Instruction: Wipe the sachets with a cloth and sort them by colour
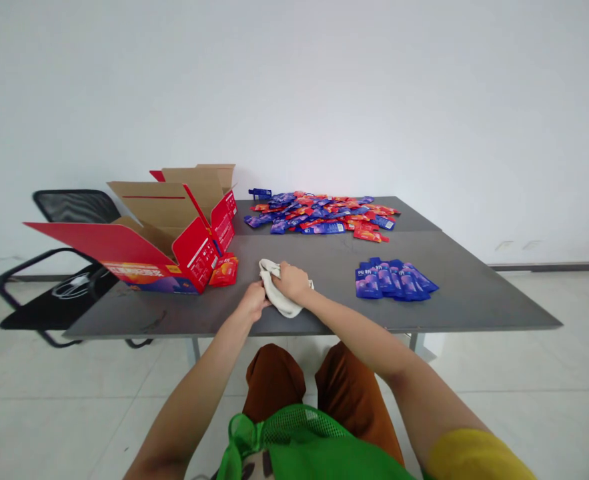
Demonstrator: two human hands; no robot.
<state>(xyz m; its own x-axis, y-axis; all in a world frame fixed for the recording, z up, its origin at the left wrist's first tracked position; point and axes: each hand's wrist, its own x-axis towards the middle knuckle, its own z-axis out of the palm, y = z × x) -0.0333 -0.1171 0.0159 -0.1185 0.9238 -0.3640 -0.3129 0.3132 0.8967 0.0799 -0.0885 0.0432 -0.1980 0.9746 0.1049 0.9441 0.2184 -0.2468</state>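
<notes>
A crumpled white cloth (285, 307) lies at the near middle of the grey table. My right hand (293, 281) is on top of it, the fingers curled into the fabric. At the cloth's left edge, my left hand (255, 300) has its fingers closed on the near side, partly hidden by the fabric. A fanned group of blue pouches (394, 280) lies to the right of my hands. To their left, orange-red pouches (225, 270) rest against an open carton.
Two open red cartons (197, 257) (227, 212) stand at the left with flaps raised. A heap of blue and orange-red pouches (319, 212) spreads over the table's (494, 307) far part. A black chair (74, 207) stands beyond the left edge, a white cable (71, 285) on its seat.
</notes>
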